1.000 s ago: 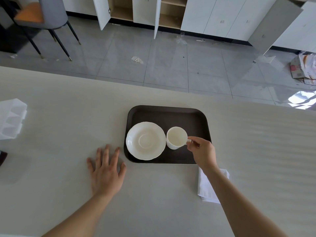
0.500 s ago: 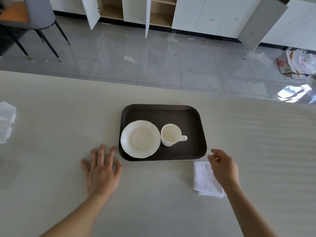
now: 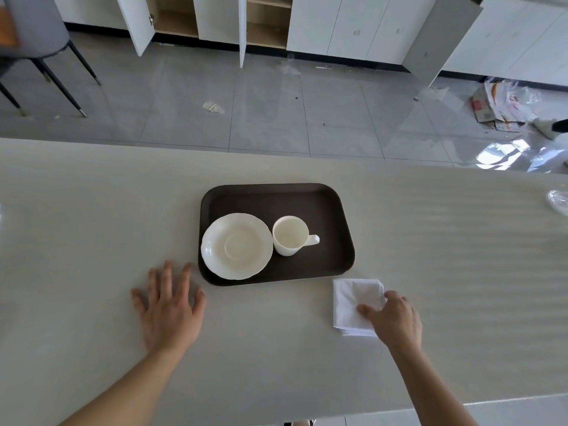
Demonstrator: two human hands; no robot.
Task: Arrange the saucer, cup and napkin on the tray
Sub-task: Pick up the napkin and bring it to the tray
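With saucer and cup already on the tray, the right hand pinches the napkin just beside the tray's near corner, apparently to lift it aboard, while the left hand rests flat, fingers spread, by the tray's other near corner.

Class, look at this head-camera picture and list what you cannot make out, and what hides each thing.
- Near right corner of the napkin: head view, covered by the right hand.
- Whether that hand grips or only touches: its fingertips curl out of sight.
- Clear thing on the table: cut off by the right edge.
- Chair: cut off at the top left.
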